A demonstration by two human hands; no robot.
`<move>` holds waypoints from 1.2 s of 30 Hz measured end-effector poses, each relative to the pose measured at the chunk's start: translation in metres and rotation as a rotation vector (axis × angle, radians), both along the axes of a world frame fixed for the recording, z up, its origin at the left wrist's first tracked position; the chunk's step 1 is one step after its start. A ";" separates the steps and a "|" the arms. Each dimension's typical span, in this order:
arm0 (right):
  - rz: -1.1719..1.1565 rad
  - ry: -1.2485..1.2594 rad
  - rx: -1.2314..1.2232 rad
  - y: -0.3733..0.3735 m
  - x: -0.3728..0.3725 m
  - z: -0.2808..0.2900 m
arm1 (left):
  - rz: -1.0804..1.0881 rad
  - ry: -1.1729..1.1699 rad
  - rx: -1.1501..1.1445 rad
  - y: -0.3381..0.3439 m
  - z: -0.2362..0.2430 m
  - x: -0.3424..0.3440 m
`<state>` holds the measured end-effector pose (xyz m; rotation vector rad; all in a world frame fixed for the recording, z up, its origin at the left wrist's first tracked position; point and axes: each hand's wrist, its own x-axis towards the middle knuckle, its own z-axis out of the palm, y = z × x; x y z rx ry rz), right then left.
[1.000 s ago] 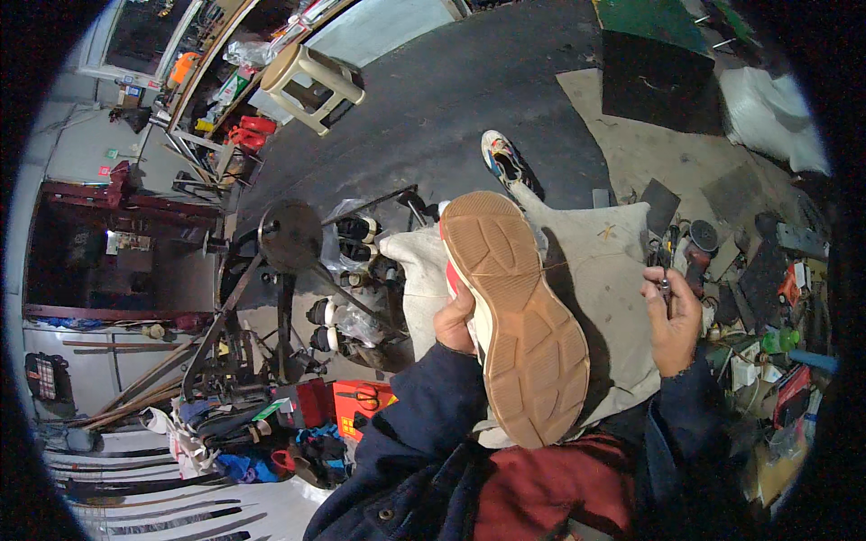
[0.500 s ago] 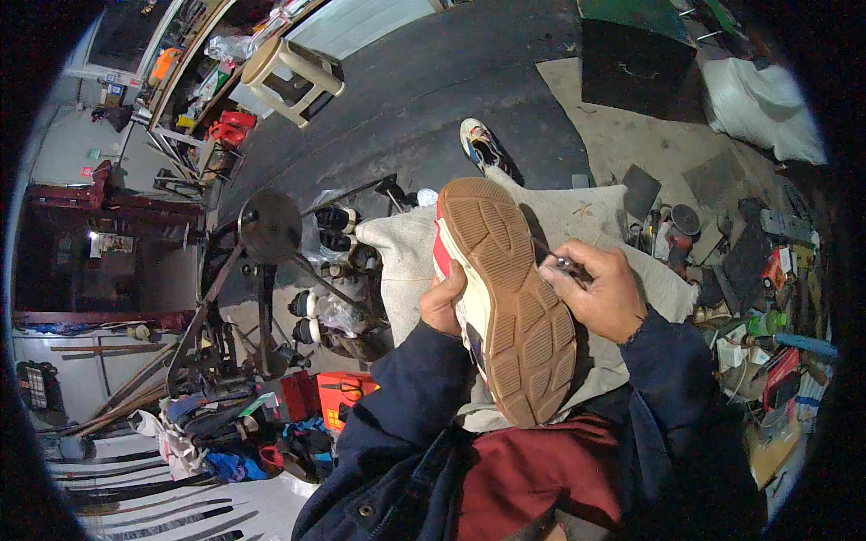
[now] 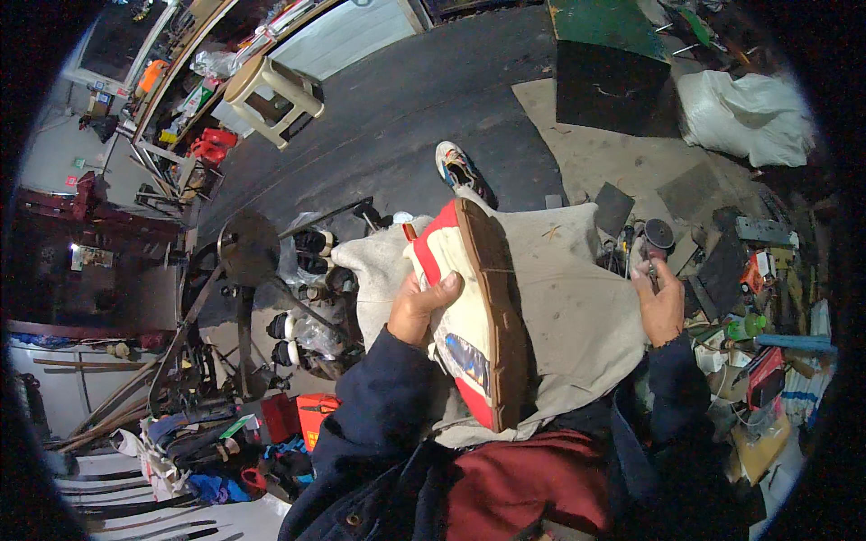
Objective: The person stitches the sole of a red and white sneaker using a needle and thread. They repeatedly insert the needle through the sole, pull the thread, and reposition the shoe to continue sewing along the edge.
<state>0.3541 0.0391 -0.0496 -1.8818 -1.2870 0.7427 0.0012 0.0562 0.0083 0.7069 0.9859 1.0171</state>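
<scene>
A white and red sneaker [image 3: 448, 248] with a brown sole is tipped on its side over my lap. My left hand [image 3: 422, 305] grips its upper, the thumb lying across the white side. The sole [image 3: 499, 334] faces right. Under the shoe, a beige cloth [image 3: 577, 288] is spread across my legs. Off to the right, past the cloth's edge, my right hand [image 3: 661, 302] has its fingers bent together; what is in them is too small to make out. Just beyond those fingertips stands a tool with a round dark disc [image 3: 659, 233].
At left stands a black metal frame machine with a round plate [image 3: 248, 248], several shoes [image 3: 285, 338] beside it. A beige stool [image 3: 273, 99] is farther back. Tools and scraps crowd the right side, around a red box [image 3: 765, 377]. A dark chest [image 3: 609, 86] and white sack [image 3: 744, 117] lie beyond.
My right hand has left the sole's edge and moved right, off the cloth. The sneaker has been turned in my left hand, so its side now shows instead of the sole's face.
</scene>
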 end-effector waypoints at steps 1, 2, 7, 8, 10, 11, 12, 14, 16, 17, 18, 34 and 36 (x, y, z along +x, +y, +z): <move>-0.011 -0.101 -0.060 -0.004 0.005 0.002 | -0.017 0.010 0.007 -0.002 -0.002 0.002; 0.031 -0.122 0.095 -0.006 0.003 0.004 | -0.036 0.022 0.013 -0.004 -0.004 0.004; 0.334 -0.051 0.327 -0.023 -0.036 0.051 | -0.053 -0.063 0.002 -0.008 -0.010 0.007; 0.475 0.010 0.352 -0.028 -0.052 0.060 | -0.064 -0.049 0.016 -0.008 -0.010 0.006; 0.652 0.140 0.281 -0.033 -0.079 0.074 | -0.074 -0.030 0.034 -0.008 -0.010 0.006; 0.706 0.217 0.227 -0.033 -0.091 0.078 | -0.071 -0.025 0.041 -0.008 -0.009 0.006; 0.765 0.284 0.160 -0.033 -0.099 0.080 | -0.066 -0.020 0.046 -0.008 -0.009 0.006; 0.765 0.313 0.123 -0.031 -0.108 0.080 | -0.045 -0.026 0.046 -0.010 -0.009 0.006; 0.766 0.313 0.108 -0.029 -0.111 0.078 | -0.042 -0.020 0.025 -0.012 -0.009 0.005; 0.762 0.302 0.123 -0.028 -0.112 0.077 | -0.054 -0.011 0.008 -0.011 -0.009 0.005; 0.754 0.290 0.131 -0.028 -0.112 0.075 | -0.067 -0.013 -0.006 -0.011 -0.009 0.004; 0.837 0.331 0.025 -0.006 -0.101 0.094 | -0.206 -0.055 0.057 -0.003 0.015 0.005; 0.835 0.401 -0.096 -0.002 -0.096 0.105 | -0.228 -0.056 0.075 0.000 0.026 0.004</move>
